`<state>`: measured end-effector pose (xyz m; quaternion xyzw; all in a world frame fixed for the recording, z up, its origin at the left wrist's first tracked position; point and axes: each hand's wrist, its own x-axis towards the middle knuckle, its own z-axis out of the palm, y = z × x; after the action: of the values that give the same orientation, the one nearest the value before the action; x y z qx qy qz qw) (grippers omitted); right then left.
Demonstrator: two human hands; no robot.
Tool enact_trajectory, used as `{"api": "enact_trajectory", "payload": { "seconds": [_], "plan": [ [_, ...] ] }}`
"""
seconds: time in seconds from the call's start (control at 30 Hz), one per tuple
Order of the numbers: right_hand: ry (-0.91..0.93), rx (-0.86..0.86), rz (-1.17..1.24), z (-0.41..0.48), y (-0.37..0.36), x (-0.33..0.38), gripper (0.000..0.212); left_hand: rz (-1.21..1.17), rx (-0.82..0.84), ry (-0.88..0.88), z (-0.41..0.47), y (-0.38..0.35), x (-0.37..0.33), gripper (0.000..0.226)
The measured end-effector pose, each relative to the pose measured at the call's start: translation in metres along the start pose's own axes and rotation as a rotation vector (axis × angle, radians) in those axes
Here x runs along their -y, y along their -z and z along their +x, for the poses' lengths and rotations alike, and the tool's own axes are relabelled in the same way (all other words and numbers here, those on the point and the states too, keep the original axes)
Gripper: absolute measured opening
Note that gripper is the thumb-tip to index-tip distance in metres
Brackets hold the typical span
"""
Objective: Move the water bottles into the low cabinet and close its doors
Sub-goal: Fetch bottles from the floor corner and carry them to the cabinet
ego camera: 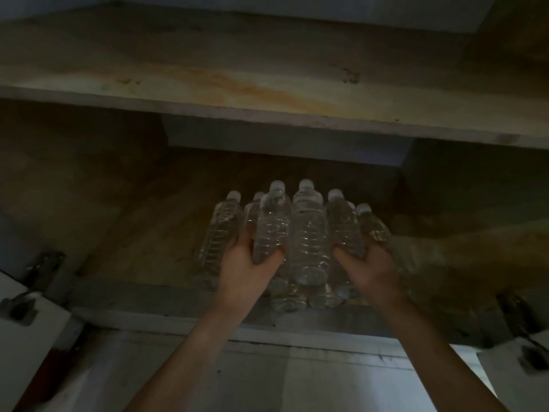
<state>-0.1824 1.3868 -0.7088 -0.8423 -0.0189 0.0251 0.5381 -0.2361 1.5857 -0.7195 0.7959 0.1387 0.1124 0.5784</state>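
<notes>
Reaching into the low cabinet (124,203), both hands are wrapped round bottles at the near end of the stack: the left hand (248,264) has its thumb and fingers curled round the lower body of one upper bottle, and the right hand (370,270) is curled the same way round the base of a bottle on the stack's right side, perhaps with a second one against its fingers, though the gloom makes that hard to tell. The water bottles (309,233) lie on their sides in a pile on the cabinet floor, bases toward its front edge, white caps (306,184) pointing to the back, roughly midway between its side walls and under a stained shelf (267,111). They look full, so each should be fairly heavy for its size, and the thin ribbed plastic will likely dent under a hard squeeze and slide on its neighbours. Judging by that, the ribbed waist or the base is the place to hold, with a firm but not crushing grip, and the round stack may roll apart if nudged sideways. Both doors (20,346) stand swung out at the lower corners, hinges (44,263) showing, so closing them is not yet done.
</notes>
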Motion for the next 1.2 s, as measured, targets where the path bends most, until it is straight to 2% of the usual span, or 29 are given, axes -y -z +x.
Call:
{"api": "enact_trajectory", "payload": {
  "seconds": [0.13,0.27,0.4,0.53,0.6,0.7,0.77,0.9,1.0,1.07,1.2],
  "plan": [
    [0.037,-0.065,-0.054,-0.007,0.003,-0.002,0.014,-0.08,-0.025,0.013,-0.003,-0.003,-0.002,0.043],
    [0.03,-0.169,0.017,-0.008,0.004,-0.006,0.02,-0.094,-0.028,0.015,-0.001,-0.004,0.001,0.044],
    [0.015,-0.208,-0.028,0.003,0.006,-0.015,0.024,-0.088,-0.027,0.018,0.001,-0.004,0.006,0.053],
    [0.081,-0.231,-0.111,-0.003,0.002,-0.029,0.03,-0.092,-0.026,0.026,0.0,-0.004,0.004,0.043],
    [0.109,-0.237,-0.126,-0.008,-0.002,-0.035,0.037,-0.095,-0.026,0.026,-0.001,-0.004,0.003,0.042],
    [0.198,-0.239,-0.233,-0.011,-0.007,-0.04,0.063,-0.081,-0.004,0.024,0.0,-0.001,0.004,0.044],
    [0.2,-0.234,-0.279,-0.013,-0.009,-0.043,0.072,-0.004,-0.007,0.003,0.001,-0.001,0.007,0.047],
    [0.218,-0.219,-0.407,-0.012,-0.007,-0.047,0.07,0.15,-0.022,-0.02,0.005,0.0,0.013,0.044],
    [0.188,-0.195,-0.48,-0.017,-0.004,-0.039,0.054,0.227,0.003,-0.051,0.003,0.002,0.012,0.056],
    [0.179,-0.161,-0.551,-0.021,0.002,-0.026,0.048,0.32,0.03,-0.059,-0.006,0.007,0.005,0.06],
    [0.157,-0.103,-0.595,-0.048,0.027,0.02,0.045,0.558,0.122,-0.098,-0.041,0.025,-0.031,0.055]
  ]
}}
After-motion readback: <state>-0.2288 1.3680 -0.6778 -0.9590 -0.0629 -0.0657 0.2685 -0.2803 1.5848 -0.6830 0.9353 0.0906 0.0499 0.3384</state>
